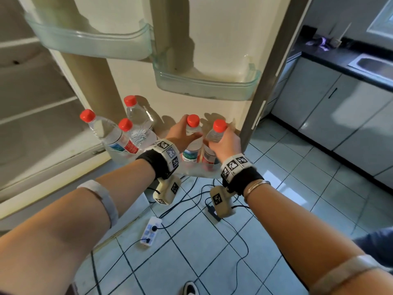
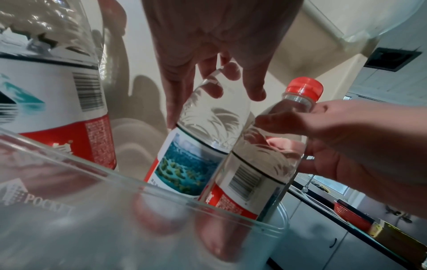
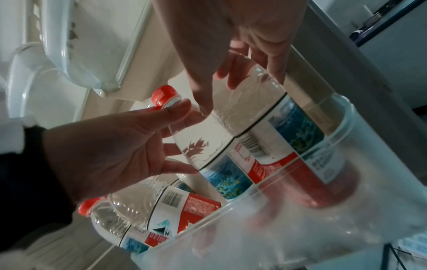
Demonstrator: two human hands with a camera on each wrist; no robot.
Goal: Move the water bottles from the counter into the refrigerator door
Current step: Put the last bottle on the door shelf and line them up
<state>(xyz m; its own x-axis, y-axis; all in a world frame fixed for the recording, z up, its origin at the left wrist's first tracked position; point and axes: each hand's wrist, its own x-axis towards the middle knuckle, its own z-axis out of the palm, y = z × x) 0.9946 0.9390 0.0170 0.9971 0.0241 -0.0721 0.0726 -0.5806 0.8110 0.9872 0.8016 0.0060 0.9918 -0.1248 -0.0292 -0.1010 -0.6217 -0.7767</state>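
Several clear water bottles with red caps stand in the clear bottom bin (image 1: 192,172) of the open refrigerator door. Three bottles (image 1: 119,135) lean together at the bin's left end. My left hand (image 1: 185,133) grips the shoulder of a bottle (image 1: 193,122) in the bin's right half. Just to its right, my right hand (image 1: 223,137) grips the neighbouring bottle (image 1: 219,127). In the left wrist view my left hand (image 2: 215,102) curls round its bottle (image 2: 208,127). The right wrist view shows my right hand (image 3: 240,91) round its bottle (image 3: 277,118), whose base sits behind the bin wall (image 3: 300,219).
Two empty clear door bins (image 1: 91,41) (image 1: 206,84) hang above. The refrigerator's bare shelves (image 1: 32,113) are at the left. A power strip (image 1: 150,231) and cables lie on the tiled floor below. A dark counter with a sink (image 1: 372,64) runs along the right.
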